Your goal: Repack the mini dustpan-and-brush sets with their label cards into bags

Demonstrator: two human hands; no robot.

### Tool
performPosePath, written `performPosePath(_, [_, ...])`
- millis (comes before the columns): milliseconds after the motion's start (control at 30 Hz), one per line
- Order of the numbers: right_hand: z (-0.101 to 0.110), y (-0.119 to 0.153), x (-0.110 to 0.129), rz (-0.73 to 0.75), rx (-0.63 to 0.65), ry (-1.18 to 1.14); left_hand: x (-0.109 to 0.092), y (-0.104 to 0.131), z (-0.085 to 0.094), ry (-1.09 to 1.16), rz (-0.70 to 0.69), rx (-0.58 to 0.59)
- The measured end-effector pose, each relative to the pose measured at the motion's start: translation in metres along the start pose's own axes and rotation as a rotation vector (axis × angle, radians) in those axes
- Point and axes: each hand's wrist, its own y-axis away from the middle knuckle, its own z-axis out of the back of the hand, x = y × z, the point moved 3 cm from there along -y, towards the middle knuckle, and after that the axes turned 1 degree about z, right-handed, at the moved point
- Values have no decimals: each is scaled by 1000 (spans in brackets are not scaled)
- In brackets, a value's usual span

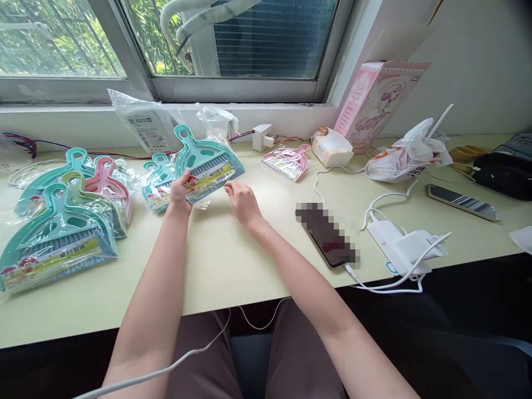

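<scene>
A teal dustpan and brush set [210,166] in clear wrap, with a yellow-green label, is held up over the table. My left hand [181,191] grips its left side, thumb on the front. At its lower right edge, my right hand [243,202] has curled fingers pinched against the wrap; the exact contact is small. Just behind my left hand lies another teal set [155,191], partly covered. More wrapped sets are piled at the left: a large teal one [62,238] in front, then a green one [97,197], a pink one [110,183] and a teal one [50,177].
A small pink set [286,160] lies near a tissue pack [331,148] and a pink box [378,105]. To the right are a charging phone [326,235], a white power strip [390,246], another phone [463,203] and a plastic bag [403,155]. A white cable [166,368] crosses my left forearm.
</scene>
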Motion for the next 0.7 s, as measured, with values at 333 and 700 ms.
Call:
performPosePath(333, [6,0,-27,-602,-234,-1019,2,12,-17,0,30,62])
performPosePath(700, [3,-2,-16,-513,-122,-1175,2,7,-7,-79,48,79])
